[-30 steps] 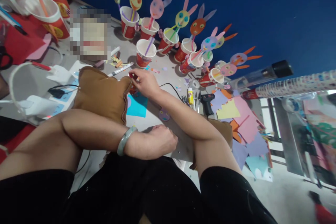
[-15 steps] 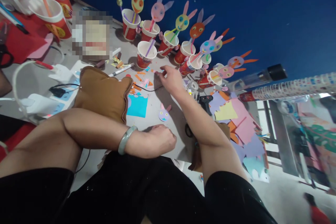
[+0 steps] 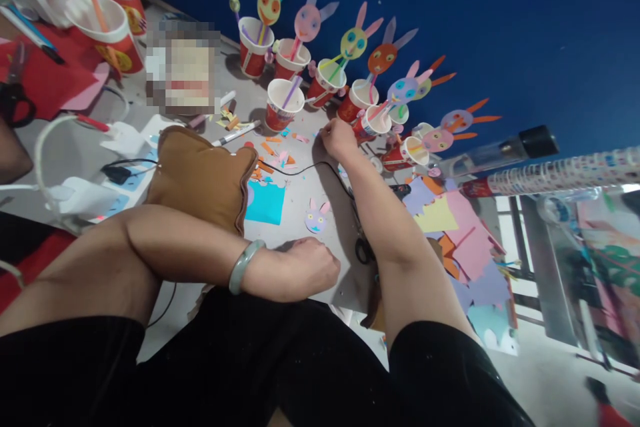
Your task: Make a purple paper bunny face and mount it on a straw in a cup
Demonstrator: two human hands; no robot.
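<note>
Although most of the figures appear complete, the pale grey bench (image 3: 295, 227) carries parts that are not joined. Along the blue wall stands a row of red-and-white paper cups (image 3: 326, 90); rabbit-faced paper heads (image 3: 354, 43) rise from them on coloured straws. By judgement, these units are done. Left hand (image 3: 310, 270): resting near the front edge below the brown padded cushion (image 3: 200, 177), fingers folded inward into a fist, no item showing. Right hand (image 3: 340, 139): extended toward the cup row, fingers drawn together in a narrow posture; whether it grips anything, or touches the nearest cup, cannot be told.

One red-and-white paper cup with a single purple straw (image 3: 283, 110) stands upright in front of the row. It bears no head and is judged incomplete. The small lavender paper rabbit face (image 3: 316, 219) lies flat on the bench, just beyond the left hand and to the right of the cyan paper sheet (image 3: 267, 203), apart from both. Condition: rounded outline, two pink-toned upright ears, yellow eyes, blue mouth. Its features appear finished; attachment to a straw and cup is not yet made. Orange and pink paper scraps (image 3: 283, 160) lie loose nearby.
</note>
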